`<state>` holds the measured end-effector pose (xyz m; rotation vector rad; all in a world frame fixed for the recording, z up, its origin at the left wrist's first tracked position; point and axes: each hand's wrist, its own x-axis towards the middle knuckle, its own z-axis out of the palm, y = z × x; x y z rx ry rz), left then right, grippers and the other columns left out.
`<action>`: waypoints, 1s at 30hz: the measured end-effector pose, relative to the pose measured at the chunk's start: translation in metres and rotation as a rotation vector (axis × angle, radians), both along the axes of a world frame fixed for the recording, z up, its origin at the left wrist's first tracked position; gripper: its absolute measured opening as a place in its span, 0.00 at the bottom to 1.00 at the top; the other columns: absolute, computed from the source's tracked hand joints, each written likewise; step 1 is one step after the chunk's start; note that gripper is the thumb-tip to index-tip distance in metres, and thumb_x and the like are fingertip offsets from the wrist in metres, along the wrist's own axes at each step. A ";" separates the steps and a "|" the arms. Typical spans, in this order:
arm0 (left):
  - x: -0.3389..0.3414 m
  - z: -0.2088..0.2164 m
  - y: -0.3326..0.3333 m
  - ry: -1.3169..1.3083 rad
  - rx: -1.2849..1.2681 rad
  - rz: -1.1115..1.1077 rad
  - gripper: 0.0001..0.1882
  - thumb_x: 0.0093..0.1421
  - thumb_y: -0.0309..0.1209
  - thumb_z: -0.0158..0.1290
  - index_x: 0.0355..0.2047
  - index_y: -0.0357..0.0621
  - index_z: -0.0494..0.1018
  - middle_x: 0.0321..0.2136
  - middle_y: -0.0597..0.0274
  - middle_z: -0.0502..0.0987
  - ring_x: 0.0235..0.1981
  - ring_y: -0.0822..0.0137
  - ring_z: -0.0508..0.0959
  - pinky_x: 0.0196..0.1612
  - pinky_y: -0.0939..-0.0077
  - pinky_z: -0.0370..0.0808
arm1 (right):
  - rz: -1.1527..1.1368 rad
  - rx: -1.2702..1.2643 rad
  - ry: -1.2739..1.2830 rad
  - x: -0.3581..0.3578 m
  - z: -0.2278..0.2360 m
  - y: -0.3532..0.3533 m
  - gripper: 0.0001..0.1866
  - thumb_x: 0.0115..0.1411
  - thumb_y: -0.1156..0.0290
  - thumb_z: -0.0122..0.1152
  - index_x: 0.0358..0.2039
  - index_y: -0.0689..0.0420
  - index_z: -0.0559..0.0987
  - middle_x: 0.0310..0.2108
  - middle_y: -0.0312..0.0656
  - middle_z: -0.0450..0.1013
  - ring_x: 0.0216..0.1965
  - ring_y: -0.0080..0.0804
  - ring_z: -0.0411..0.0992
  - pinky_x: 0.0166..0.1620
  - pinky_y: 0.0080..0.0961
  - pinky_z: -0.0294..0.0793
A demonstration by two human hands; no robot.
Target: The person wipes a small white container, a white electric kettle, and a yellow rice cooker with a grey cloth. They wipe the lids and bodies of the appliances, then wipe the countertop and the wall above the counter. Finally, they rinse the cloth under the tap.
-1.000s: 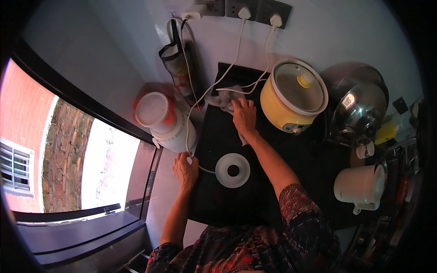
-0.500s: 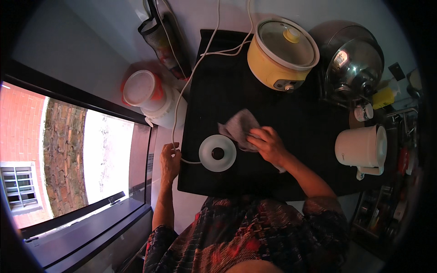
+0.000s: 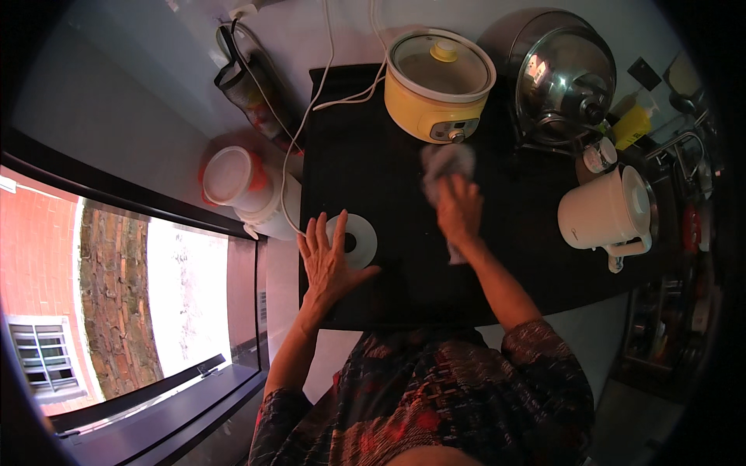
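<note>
My left hand (image 3: pixel 329 268) is open, its fingers spread over the left side of a round white kettle base (image 3: pixel 365 239) with a black centre. Whether the fingertips touch the base I cannot tell. A white cord (image 3: pixel 298 147) drops from the wall toward the base, and its end is hidden by my left hand. My right hand (image 3: pixel 458 208) is closed on a greyish-pink cloth (image 3: pixel 447 161), blurred by motion, on the black tabletop (image 3: pixel 404 287). The cloth lies just in front of a yellow slow cooker (image 3: pixel 426 116) with a glass lid.
A white electric kettle (image 3: pixel 594 213) stands at the right, its handle toward me. Behind it are a shiny metal domed appliance (image 3: pixel 563 85), a small jar (image 3: pixel 600 155) and a yellow bottle (image 3: pixel 633 126). White tubs (image 3: pixel 229 177) stand left of the table, beside a window (image 3: pixel 186 295).
My left hand has let go of the cord and moved right onto or over the base, fingers spreading. My right hand has pushed the cloth away from me toward the slow cooker.
</note>
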<state>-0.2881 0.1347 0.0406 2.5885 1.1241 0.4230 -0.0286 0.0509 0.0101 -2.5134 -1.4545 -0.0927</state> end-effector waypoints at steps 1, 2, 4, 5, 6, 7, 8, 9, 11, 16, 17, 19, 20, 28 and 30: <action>0.003 -0.007 0.004 0.033 -0.004 -0.001 0.58 0.32 0.53 0.69 0.64 0.52 0.55 0.59 0.44 0.58 0.61 0.40 0.55 0.61 0.37 0.48 | 0.174 -0.040 0.061 -0.016 0.006 -0.004 0.22 0.56 0.72 0.59 0.52 0.53 0.71 0.53 0.46 0.62 0.51 0.46 0.63 0.47 0.43 0.70; 0.006 -0.013 0.009 0.064 -0.006 -0.006 0.59 0.32 0.54 0.69 0.64 0.52 0.55 0.59 0.45 0.58 0.61 0.40 0.56 0.61 0.36 0.48 | 0.333 0.058 -0.003 -0.031 0.001 -0.014 0.20 0.56 0.72 0.58 0.51 0.53 0.72 0.52 0.44 0.63 0.50 0.44 0.63 0.47 0.42 0.70; 0.004 -0.016 0.014 0.076 -0.037 -0.028 0.57 0.32 0.50 0.69 0.63 0.51 0.56 0.59 0.45 0.58 0.61 0.43 0.56 0.62 0.37 0.47 | 0.497 0.124 0.091 -0.044 -0.004 -0.036 0.22 0.55 0.76 0.58 0.52 0.55 0.73 0.54 0.42 0.62 0.54 0.40 0.62 0.52 0.38 0.66; 0.002 -0.016 0.015 0.086 -0.057 -0.043 0.57 0.32 0.49 0.69 0.63 0.51 0.56 0.59 0.45 0.58 0.61 0.43 0.56 0.62 0.37 0.46 | 0.520 0.152 0.112 -0.041 -0.006 -0.047 0.22 0.55 0.75 0.58 0.52 0.55 0.73 0.54 0.42 0.63 0.54 0.40 0.62 0.52 0.38 0.66; -0.001 -0.016 0.015 0.096 -0.077 -0.056 0.56 0.32 0.48 0.69 0.63 0.51 0.56 0.59 0.45 0.58 0.61 0.44 0.57 0.62 0.38 0.46 | 0.546 0.179 0.133 -0.033 -0.007 -0.057 0.22 0.55 0.75 0.59 0.52 0.55 0.73 0.53 0.42 0.63 0.54 0.41 0.62 0.52 0.38 0.66; -0.006 -0.012 0.017 0.104 -0.090 -0.092 0.56 0.32 0.46 0.69 0.63 0.51 0.57 0.60 0.45 0.58 0.61 0.46 0.57 0.62 0.38 0.46 | 0.462 0.094 0.155 -0.022 0.000 -0.066 0.21 0.55 0.76 0.58 0.52 0.55 0.73 0.53 0.42 0.63 0.53 0.41 0.62 0.52 0.38 0.66; -0.011 -0.012 0.018 0.103 -0.074 -0.127 0.56 0.32 0.47 0.69 0.63 0.51 0.57 0.60 0.45 0.58 0.61 0.46 0.57 0.62 0.37 0.47 | 0.386 0.014 0.180 -0.010 0.007 -0.073 0.21 0.55 0.77 0.58 0.51 0.55 0.73 0.53 0.42 0.63 0.53 0.41 0.63 0.53 0.38 0.66; -0.016 -0.014 0.019 0.103 -0.059 -0.159 0.55 0.32 0.48 0.69 0.62 0.51 0.58 0.60 0.45 0.58 0.61 0.46 0.57 0.61 0.36 0.47 | 0.277 0.043 0.120 0.004 0.006 -0.077 0.21 0.55 0.77 0.58 0.51 0.55 0.73 0.54 0.43 0.63 0.53 0.41 0.63 0.53 0.38 0.67; -0.020 -0.015 0.021 0.148 -0.116 -0.202 0.58 0.31 0.49 0.69 0.64 0.53 0.55 0.62 0.43 0.52 0.63 0.44 0.53 0.61 0.34 0.45 | 0.074 0.114 0.030 0.041 -0.008 -0.085 0.21 0.55 0.79 0.57 0.51 0.55 0.73 0.54 0.44 0.63 0.52 0.41 0.64 0.51 0.38 0.69; 0.001 0.011 0.020 0.094 -0.228 -0.110 0.60 0.35 0.54 0.68 0.66 0.51 0.50 0.64 0.36 0.44 0.65 0.39 0.45 0.62 0.35 0.43 | -0.260 0.138 0.067 0.114 -0.037 -0.060 0.23 0.54 0.79 0.57 0.52 0.56 0.71 0.51 0.48 0.64 0.50 0.49 0.66 0.44 0.42 0.74; 0.010 0.011 0.025 -0.004 -0.288 -0.084 0.59 0.37 0.56 0.66 0.66 0.49 0.50 0.64 0.35 0.44 0.65 0.40 0.46 0.63 0.37 0.44 | -0.284 0.156 0.097 0.118 -0.034 -0.046 0.23 0.54 0.79 0.56 0.52 0.56 0.70 0.51 0.49 0.64 0.49 0.51 0.67 0.44 0.43 0.74; 0.034 0.005 0.038 -0.176 -0.351 -0.057 0.52 0.49 0.59 0.59 0.66 0.46 0.50 0.64 0.36 0.46 0.64 0.42 0.51 0.63 0.44 0.49 | -0.306 0.244 0.165 0.123 -0.024 -0.022 0.20 0.56 0.77 0.51 0.51 0.58 0.71 0.48 0.53 0.66 0.49 0.55 0.67 0.46 0.44 0.72; 0.052 0.012 0.043 -0.321 -0.509 -0.039 0.50 0.51 0.58 0.57 0.66 0.46 0.49 0.64 0.38 0.47 0.64 0.42 0.52 0.63 0.46 0.50 | -0.301 0.277 0.264 0.134 -0.028 -0.011 0.20 0.57 0.76 0.51 0.52 0.58 0.71 0.49 0.52 0.67 0.50 0.55 0.66 0.48 0.43 0.71; 0.196 0.022 0.113 -0.929 -1.222 0.272 0.44 0.61 0.65 0.37 0.69 0.55 0.41 0.68 0.49 0.44 0.65 0.44 0.52 0.62 0.47 0.53 | -0.290 1.040 1.563 0.198 -0.037 0.088 0.27 0.61 0.65 0.52 0.59 0.61 0.66 0.53 0.45 0.68 0.53 0.39 0.64 0.54 0.32 0.63; 0.217 0.017 0.127 -0.941 -1.244 0.343 0.44 0.60 0.66 0.36 0.68 0.56 0.43 0.67 0.50 0.47 0.64 0.45 0.55 0.61 0.49 0.55 | -0.340 1.047 1.676 0.218 -0.041 0.104 0.28 0.60 0.64 0.53 0.60 0.61 0.65 0.53 0.45 0.68 0.53 0.39 0.64 0.55 0.32 0.62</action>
